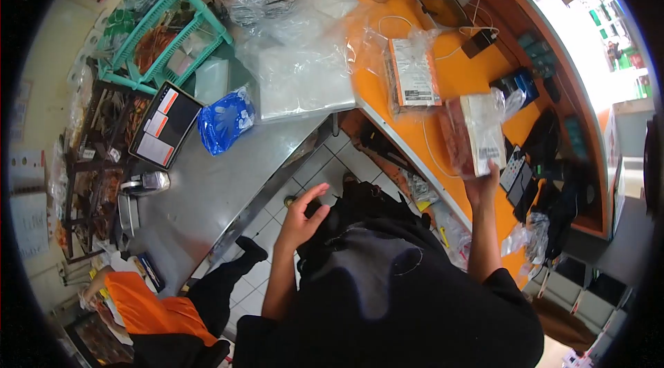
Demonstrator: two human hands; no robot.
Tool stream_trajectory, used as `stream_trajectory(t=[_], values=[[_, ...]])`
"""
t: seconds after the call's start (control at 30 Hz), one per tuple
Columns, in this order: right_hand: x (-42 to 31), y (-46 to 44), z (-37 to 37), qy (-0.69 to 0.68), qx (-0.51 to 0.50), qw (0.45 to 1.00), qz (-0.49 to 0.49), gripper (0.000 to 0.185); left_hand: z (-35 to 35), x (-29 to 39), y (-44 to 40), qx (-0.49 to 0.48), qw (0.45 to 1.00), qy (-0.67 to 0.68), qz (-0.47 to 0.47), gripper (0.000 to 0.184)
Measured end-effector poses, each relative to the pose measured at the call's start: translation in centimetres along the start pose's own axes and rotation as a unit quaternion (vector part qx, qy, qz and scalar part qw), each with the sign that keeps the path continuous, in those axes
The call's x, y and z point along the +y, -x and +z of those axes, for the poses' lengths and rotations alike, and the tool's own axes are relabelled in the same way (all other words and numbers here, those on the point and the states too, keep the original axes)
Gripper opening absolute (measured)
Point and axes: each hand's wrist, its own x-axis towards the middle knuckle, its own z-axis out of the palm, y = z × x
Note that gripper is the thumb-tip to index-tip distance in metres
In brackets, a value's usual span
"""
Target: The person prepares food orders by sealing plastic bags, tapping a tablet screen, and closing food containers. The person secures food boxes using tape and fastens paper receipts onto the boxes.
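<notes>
Pack (476,136) is at two o'clock over the counter (460,70), its near end held in my right hand (483,187); my left hand (303,221), fingers parted, empty, could steady the likely slippery wrap (512,102)

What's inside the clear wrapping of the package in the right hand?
The package shows a block inside with a reddish-brown side and a pale face, printed near the bottom. The right hand covers part of its lower end; its underside is hidden.
</notes>
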Motion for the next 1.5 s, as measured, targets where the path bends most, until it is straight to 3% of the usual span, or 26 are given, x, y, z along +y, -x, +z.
stream_trajectory(t=[0.13, 0.2, 0.27, 0.3, 0.33, 0.4, 0.47, 0.5, 0.57, 0.6, 0.63, 0.67, 0.7, 0.73, 0.77, 0.83, 0.87, 0.93, 0.97, 1.03, 1.13, 1.2, 1.23, 1.37, 1.43, 1.5], values=[[0.9, -10.0, 2.0, 0.001, 0.013, 1.0, -0.02, 0.057, -1.3, -0.3, 0.3, 0.037, 0.994, -0.091, -0.038, 0.046], [1.9, -14.5, 0.7, -0.016, 0.063, 0.993, 0.096, 0.053, -1.5, -1.2, 0.7, 0.048, 0.993, -0.091, -0.057, 0.044], [1.9, -15.8, -0.9, 0.043, -0.011, 0.988, 0.15, 0.054, -2.9, -0.8, 1.9, 0.091, 0.989, -0.09, -0.069, 0.042], [1.9, -13.0, 4.6, 0.143, -0.008, 0.983, 0.115, 0.035, -3.4, -1.4, 2.9, 0.114, 0.985, -0.081, -0.1, 0.042], [2.2, -12.0, 6.0, 0.218, 0.066, 0.974, 0.02, 0.035, -3.9, -3.1, 4.2, 0.155, 0.984, -0.044, -0.081, 0.042], [3.0, -10.5, 8.8, 0.398, 0.259, 0.871, -0.128, 0.036, -5.5, -4.0, 7.2, 0.265, 0.956, 0.013, -0.127, 0.039], [6.5, -10.1, 13.4, 0.356, 0.283, 0.832, -0.319, 0.048, -8.0, -6.1, 10.3, 0.393, 0.904, 0.092, -0.14, 0.035], [8.4, -9.9, 15.8, 0.344, 0.288, 0.796, -0.406, 0.055, -9.3, -8.8, 12.1, 0.485, 0.863, 0.094, -0.107, 0.032], [12.3, -6.6, 23.0, 0.332, 0.168, 0.802, -0.468, 0.059, -12.8, -14.6, 15.9, 0.636, 0.765, 0.098, -0.031, 0.027], [13.8, -5.6, 25.4, 0.324, 0.114, 0.797, -0.497, 0.062, -14.9, -14.6, 17.6, 0.698, 0.69, 0.166, -0.095, 0.024], [15.7, -4.4, 27.8, 0.334, 0.056, 0.788, -0.514, 0.055, -17.5, -16.5, 19.8, 0.776, 0.624, 0.083, -0.044, 0.027], [18.3, -3.2, 30.4, 0.356, -0.021, 0.776, -0.521, 0.049, -21.1, -20.2, 22.6, 0.845, 0.513, 0.068, -0.135, 0.031], [20.8, -1.9, 32.7, 0.372, -0.1, 0.762, -0.521, 0.044, -24.2, -15.9, 25.2, 0.861, 0.498, 0.048, -0.093, 0.044], [23.4, -0.2, 35.1, 0.381, -0.165, 0.752, -0.512, 0.04, -28.4, -23.1, 28.9, 0.909, 0.393, 0.087, -0.105, 0.058], [26.4, 3.0, 38.8, 0.33, -0.213, 0.802, -0.45, 0.036, -31.4, -22.1, 31.5, 0.922, 0.332, 0.068, -0.188, 0.069], [31.8, 8.4, 43.6, 0.375, -0.276, 0.815, -0.346, 0.033, -36.9, -19.9, 35.3, 0.931, 0.241, 0.067, -0.266, 0.072], [34.6, 10.2, 45.0, 0.36, -0.334, 0.812, -0.314, 0.03, -39.1, -19.0, 37.2, 0.93, 0.229, 0.068, -0.279, 0.07], [40.7, 13.1, 47.1, 0.317, -0.462, 0.784, -0.267, 0.022, -42.9, -18.3, 39.4, 0.962, 0.203, 0.042, -0.178, 0.057], [42.3, 15.0, 47.8, 0.371, -0.494, 0.759, -0.207, 0.017, -44.2, -18.6, 40.7, 0.937, 0.244, 0.006, -0.249, 0.054], [45.3, 18.6, 49.5, 0.394, -0.615, 0.641, -0.236, 0.013, -45.1, -20.0, 43.2, 0.871, 0.316, -0.063, -0.37, 0.049], [48.8, 22.5, 49.8, 0.413, -0.714, 0.532, -0.194, 0.014, -45.5, -22.8, 45.2, 0.779, 0.386, -0.17, -0.463, 0.046], [51.0, 24.0, 49.3, 0.429, -0.754, 0.482, -0.12, 0.015, -44.4, -23.7, 44.3, 0.841, 0.392, -0.152, -0.34, 0.043], [52.2, 24.4, 49.1, 0.429, -0.755, 0.487, -0.092, 0.016, -43.4, -23.3, 43.4, 0.866, 0.393, -0.141, -0.276, 0.042], [57.6, 26.4, 49.1, 0.441, -0.736, 0.513, -0.001, 0.028, -39.2, -19.0, 39.6, 0.819, 0.501, -0.14, -0.243, 0.036], [61.6, 29.1, 50.5, 0.395, -0.711, 0.581, 0.025, 0.044, -37.4, -19.0, 37.5, 0.804, 0.527, -0.13, -0.242, 0.035], [63.4, 33.5, 53.9, 0.375, -0.698, 0.609, 0.021, 0.054, -35.9, -20.5, 35.6, 0.802, 0.549, -0.08, -0.221, 0.035]])
